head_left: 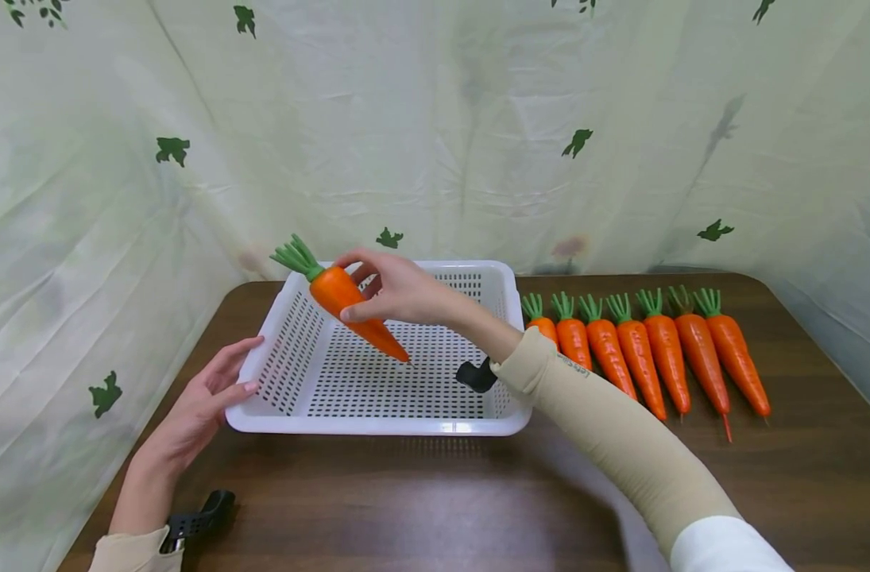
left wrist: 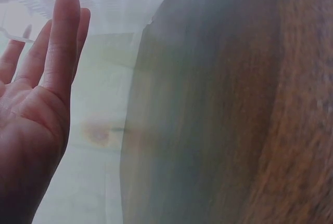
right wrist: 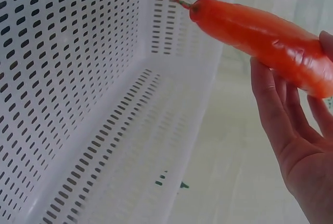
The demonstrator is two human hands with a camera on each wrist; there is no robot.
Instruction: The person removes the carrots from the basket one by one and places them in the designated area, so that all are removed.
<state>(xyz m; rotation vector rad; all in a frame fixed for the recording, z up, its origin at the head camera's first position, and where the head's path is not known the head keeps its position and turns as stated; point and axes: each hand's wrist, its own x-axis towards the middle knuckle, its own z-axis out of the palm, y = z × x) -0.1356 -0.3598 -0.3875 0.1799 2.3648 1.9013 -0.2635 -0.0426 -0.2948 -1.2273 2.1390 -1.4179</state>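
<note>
My right hand (head_left: 399, 290) grips an orange carrot (head_left: 338, 292) with a green top, thumb on one side and fingers on the other. The carrot slants above the left part of a white perforated plastic basket (head_left: 377, 427), its tip pointing down toward the basket floor. In the right wrist view, the carrot (right wrist: 260, 37) lies across the fingers near the basket wall (right wrist: 171, 68). At the basket's left rim, my left hand (head_left: 199, 409) rests with fingers extended. The left wrist view shows that hand (left wrist: 41, 89) with straight fingers near the basket's pale side.
Several carrots (head_left: 663, 357) lie side by side at the right of the brown wooden table (head_left: 377, 500), tops toward the back. The right forearm partly covers the nearest ones. A pale curtain (head_left: 420, 119) with green leaf shapes hangs behind the table and along its sides.
</note>
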